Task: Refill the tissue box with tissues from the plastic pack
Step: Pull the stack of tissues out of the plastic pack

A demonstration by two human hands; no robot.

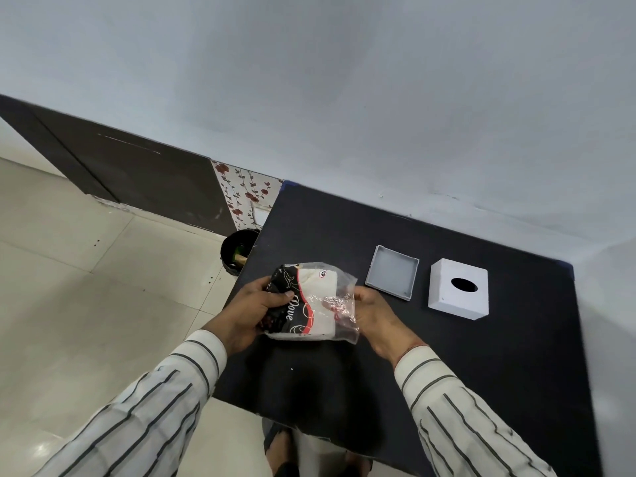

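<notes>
Holding a plastic pack [311, 301] of tissues between them, both hands hover just above the near left part of a black desk [499, 366]. The left hand [246, 313] is closed around the pack's dark printed end, thumb across the top by the white lettering and fingers wrapped underneath. The right hand [373, 313] pinches the clear, crinkled plastic at the opposite end, its fingers mostly hidden behind the film, so whether that end is torn open cannot be told. White tissues show through the transparent part of the pack, bounded by a red curved stripe. Both forearms wear sleeves [461, 404] of pale cloth with thin dark stripes. Farther back on the desk and to the right of the pack lies a shallow grey tray-like base [392, 275], open side up and bare inside. Just beside it, further right and not touching it, stands the white tissue box cover [459, 290], a cube shape with a dark oval slot in its top face. Off the desk's left edge a round black bin [237, 249] sits on the pale tiled floor [86, 287], with something green and tan inside it. Beyond it a strip of flowered wallpaper [244, 191] meets a dark panel along the plain grey wall.
</notes>
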